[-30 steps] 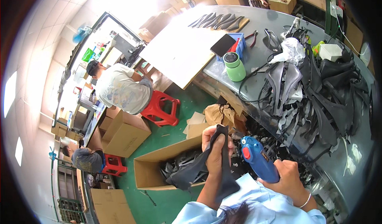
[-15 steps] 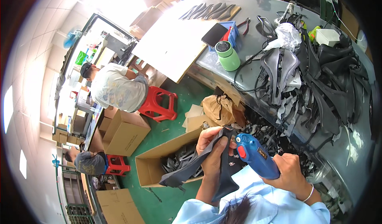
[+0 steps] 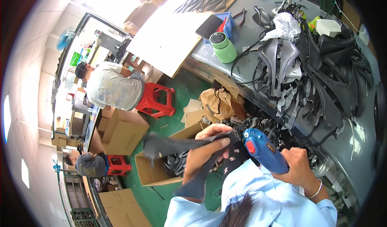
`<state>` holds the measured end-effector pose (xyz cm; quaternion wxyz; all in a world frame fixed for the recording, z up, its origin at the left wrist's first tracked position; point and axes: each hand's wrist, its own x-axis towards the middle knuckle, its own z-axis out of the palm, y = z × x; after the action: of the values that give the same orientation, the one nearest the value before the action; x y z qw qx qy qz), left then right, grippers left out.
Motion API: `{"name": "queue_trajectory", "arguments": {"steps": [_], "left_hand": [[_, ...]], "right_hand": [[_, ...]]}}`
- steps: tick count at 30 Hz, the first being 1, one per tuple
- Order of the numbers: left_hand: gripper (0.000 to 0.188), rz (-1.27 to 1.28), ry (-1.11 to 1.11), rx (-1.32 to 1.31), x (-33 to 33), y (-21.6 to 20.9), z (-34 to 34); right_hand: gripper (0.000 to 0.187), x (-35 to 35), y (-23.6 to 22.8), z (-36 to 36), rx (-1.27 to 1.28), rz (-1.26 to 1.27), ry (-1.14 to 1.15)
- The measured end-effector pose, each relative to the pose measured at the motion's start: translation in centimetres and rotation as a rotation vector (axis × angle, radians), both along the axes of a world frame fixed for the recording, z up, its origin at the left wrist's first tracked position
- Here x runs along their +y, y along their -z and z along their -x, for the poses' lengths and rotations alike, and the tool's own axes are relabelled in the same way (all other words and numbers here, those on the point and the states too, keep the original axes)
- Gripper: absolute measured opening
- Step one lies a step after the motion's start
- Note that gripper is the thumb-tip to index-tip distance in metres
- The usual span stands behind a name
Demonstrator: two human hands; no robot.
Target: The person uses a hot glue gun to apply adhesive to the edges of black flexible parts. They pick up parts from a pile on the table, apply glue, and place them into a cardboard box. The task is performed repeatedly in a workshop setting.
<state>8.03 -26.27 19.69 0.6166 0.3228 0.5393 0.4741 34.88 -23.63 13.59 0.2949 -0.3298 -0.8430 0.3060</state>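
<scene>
closest in, the left hand (image 3: 209,146) has its grip closed around a dark, floppy strip of material (image 3: 177,144), fingers curled over the top of it; the strip runs out to the person's left over the floor and a longer tail of it hangs down past the wrist toward the pale blue sleeve (image 3: 258,203). just beside it, the right hand (image 3: 296,164) has its grip wrapped tight around the handle of a blue glue gun (image 3: 262,148) with a red button, the gun's nose pointing at the end of the strip by the left fingertips, touching or nearly so; i cannot tell which. below the strip, on the green floor (image 3: 181,90), sits an open cardboard box (image 3: 151,172) holding more dark pieces. a little farther, crumpled brown paper (image 3: 219,102) lies against the desk's edge. the grey desk (image 3: 354,146) curves along the right, heaped with a pile of black cut pieces (image 3: 314,78). beyond the pile stand a green cup (image 3: 222,47), a blue tray (image 3: 229,25) and a large pale board (image 3: 169,37) lying over the desk's corner. farther left, a person in a white shirt (image 3: 109,88) sits bent over beside a red stool (image 3: 155,100), and another person in a cap (image 3: 86,164) sits on a second red stool (image 3: 117,164) near closed cartons.
</scene>
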Motion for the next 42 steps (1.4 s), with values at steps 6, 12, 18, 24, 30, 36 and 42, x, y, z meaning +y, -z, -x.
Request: {"name": "queue_trajectory", "arguments": {"steps": [6,12,18,24,30,36,42], "left_hand": [[0.028,0.195,0.19,0.067,0.9,-0.3,1.3],[0.026,0.275,0.262,0.159,1.4,-0.9,1.0],[0.029,0.232,0.421,0.301,2.1,-0.6,0.6],[0.032,0.04,0.499,0.451,2.3,1.1,0.9],[0.027,0.045,0.521,0.478,2.9,1.0,-0.3],[0.025,-0.17,0.583,0.584,3.0,3.3,-0.9],[0.053,-0.126,0.481,0.308,2.8,2.9,1.3]], "right_hand": [[0.034,-0.7,1.6,-0.7,-0.059,-0.038,-0.023],[0.033,-0.9,1.2,-0.5,-0.093,-0.058,-0.065],[0.04,-1.5,2.0,-0.2,-0.087,-0.049,-0.032],[0.04,-1.4,1.4,0.2,-0.07,-0.054,-0.052],[0.039,-1.3,1.4,0.2,-0.04,-0.048,-0.057],[0.032,-1.3,0.7,0.9,-0.016,-0.062,-0.072],[0.03,-1.4,1.1,1.8,-0.005,-0.021,0.005]]}}
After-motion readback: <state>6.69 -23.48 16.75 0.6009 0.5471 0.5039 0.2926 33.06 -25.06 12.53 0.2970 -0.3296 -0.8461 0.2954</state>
